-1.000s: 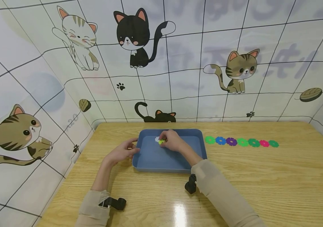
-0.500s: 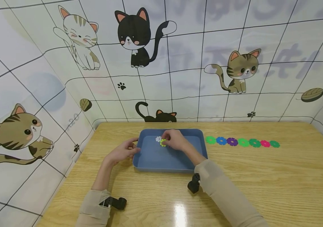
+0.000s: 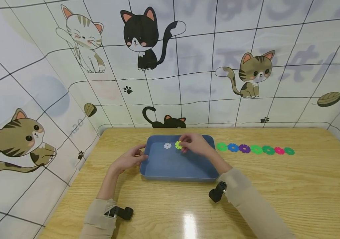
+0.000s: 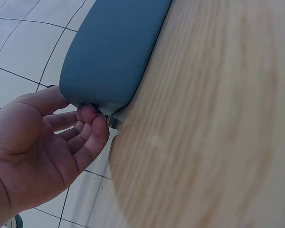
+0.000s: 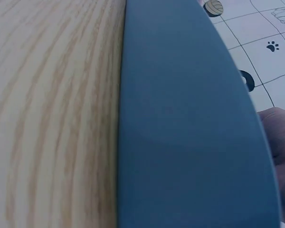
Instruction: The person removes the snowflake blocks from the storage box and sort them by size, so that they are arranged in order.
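Note:
My right hand (image 3: 198, 145) pinches a yellow-green notched plastic disc (image 3: 177, 145), a snowflake-type building piece, over the back of the blue tray (image 3: 170, 167). A white disc (image 3: 167, 145) of the same kind lies in the tray, left of the yellow-green one. At the tray's left side my left hand (image 3: 129, 160) holds the rim, thumb on it and the other fingers curled against the outside. The left wrist view shows that hand (image 4: 42, 147) at the tray's corner. In the right wrist view the tray wall (image 5: 185, 118) hides most of the right hand (image 5: 279, 142).
Right of the tray, a row of notched discs runs along the wooden table (image 3: 277, 192): green (image 3: 221, 147), blue (image 3: 233, 147), purple (image 3: 244, 148), then more greens and a pink one (image 3: 279, 150). A cat-patterned wall covering (image 3: 193, 83) stands behind the table.
My right hand has drawn the yellow-green disc rightward, away from the white disc, which now shows fully. The left hand has stayed at the tray's left rim.

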Demonstrator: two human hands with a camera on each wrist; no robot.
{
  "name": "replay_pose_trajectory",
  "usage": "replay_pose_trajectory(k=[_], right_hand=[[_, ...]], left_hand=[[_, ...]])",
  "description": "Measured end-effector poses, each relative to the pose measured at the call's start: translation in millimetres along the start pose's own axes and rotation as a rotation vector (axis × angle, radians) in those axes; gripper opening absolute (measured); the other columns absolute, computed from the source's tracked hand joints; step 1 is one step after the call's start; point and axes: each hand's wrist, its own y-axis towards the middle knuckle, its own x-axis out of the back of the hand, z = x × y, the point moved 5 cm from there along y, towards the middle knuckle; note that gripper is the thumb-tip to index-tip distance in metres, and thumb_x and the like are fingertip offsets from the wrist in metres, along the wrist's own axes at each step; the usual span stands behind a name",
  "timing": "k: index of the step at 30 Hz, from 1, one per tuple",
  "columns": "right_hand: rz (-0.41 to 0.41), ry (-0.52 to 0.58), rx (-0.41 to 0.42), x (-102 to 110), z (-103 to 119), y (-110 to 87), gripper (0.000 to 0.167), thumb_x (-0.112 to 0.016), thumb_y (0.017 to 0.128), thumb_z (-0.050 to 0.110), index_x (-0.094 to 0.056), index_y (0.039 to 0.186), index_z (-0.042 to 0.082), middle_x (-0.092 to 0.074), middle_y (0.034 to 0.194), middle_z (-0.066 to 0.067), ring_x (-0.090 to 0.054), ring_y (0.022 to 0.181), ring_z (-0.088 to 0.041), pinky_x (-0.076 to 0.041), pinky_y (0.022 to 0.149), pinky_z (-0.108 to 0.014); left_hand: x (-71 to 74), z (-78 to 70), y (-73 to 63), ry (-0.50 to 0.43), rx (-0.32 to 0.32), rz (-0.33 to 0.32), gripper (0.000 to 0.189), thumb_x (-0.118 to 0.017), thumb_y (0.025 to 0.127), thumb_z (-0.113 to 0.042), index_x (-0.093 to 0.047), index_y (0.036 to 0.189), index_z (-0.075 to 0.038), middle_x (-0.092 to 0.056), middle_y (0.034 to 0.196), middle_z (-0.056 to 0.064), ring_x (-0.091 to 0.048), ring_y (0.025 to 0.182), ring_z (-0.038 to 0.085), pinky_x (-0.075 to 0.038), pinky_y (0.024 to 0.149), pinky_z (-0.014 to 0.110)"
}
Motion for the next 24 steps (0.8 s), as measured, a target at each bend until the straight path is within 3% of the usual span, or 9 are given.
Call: replay_pose_trajectory(k=[14,19,24], right_hand=[[-0.080,-0.014,0.042,54.8,5.2,-35.2,0.017,-0.062,0.101,0.006,-0.062,0.110,-0.008,-0.068,0.093,-0.019,-0.072,0.080,-0.032,-0.057,0.079,-0.052],[-0.105,-0.024,0.035,79.9,-1.9,-49.5,0.021,-0.061,0.102,0.008,-0.060,0.112,-0.010,-0.067,0.096,-0.023,-0.070,0.084,-0.039,-0.058,0.077,-0.048],[-0.147,-0.066,0.012,104.8,-12.0,-67.0,0.024,-0.059,0.103,0.011,-0.059,0.114,-0.010,-0.069,0.090,-0.020,-0.069,0.081,-0.038,-0.058,0.074,-0.044]], left_hand=[[-0.3,-1.0,1.2,0.002,-0.004,0.004,0.069,-0.058,0.103,-0.013,-0.020,0.157,0.007,-0.056,0.101,0.018,-0.054,0.074,0.020,-0.048,0.066,0.031],[0.4,-0.9,0.4,0.002,-0.006,0.003,0.068,-0.058,0.104,-0.013,-0.020,0.158,0.005,-0.056,0.100,0.018,-0.053,0.072,0.021,-0.048,0.065,0.032],[-0.3,-0.2,0.2,0.005,-0.011,0.007,0.069,-0.058,0.103,-0.012,-0.020,0.157,0.006,-0.056,0.099,0.018,-0.054,0.072,0.020,-0.048,0.065,0.032]])
